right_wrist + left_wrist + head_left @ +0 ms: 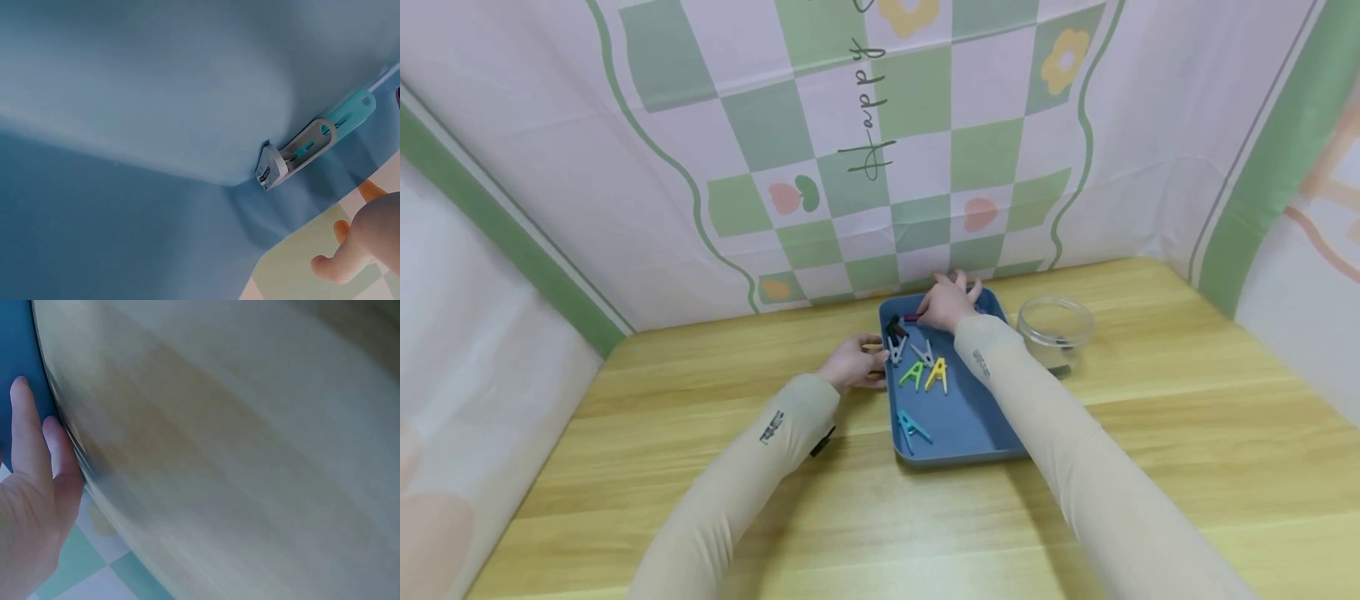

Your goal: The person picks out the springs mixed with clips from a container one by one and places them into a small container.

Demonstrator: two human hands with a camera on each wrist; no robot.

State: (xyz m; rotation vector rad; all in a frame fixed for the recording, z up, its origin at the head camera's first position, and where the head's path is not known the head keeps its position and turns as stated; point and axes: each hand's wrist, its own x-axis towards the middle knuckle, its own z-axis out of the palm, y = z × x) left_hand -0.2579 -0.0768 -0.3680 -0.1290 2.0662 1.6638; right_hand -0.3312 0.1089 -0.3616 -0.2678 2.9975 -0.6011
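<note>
The right grip (950,302) covers part of the tray's (973,417) far end, half hiding a dark red piece (912,317), as a sleeve (1075,442) masks the right rim and some of the jar (1056,329), its dark contents too blurred to name. Cuff print (771,427) is illegibly small; both wrist views crop the hands, the left grip (28,494) included.

Yellow, lime-green, teal and grey A-shaped plastic clips (940,367) are set off by the rectangular blue plastic tray (970,425). The yellow-brown wooden tabletop (700,367) is streaked. The white hanging cloth (917,92) is checked in greens and printed with orange flowers (1054,71).
</note>
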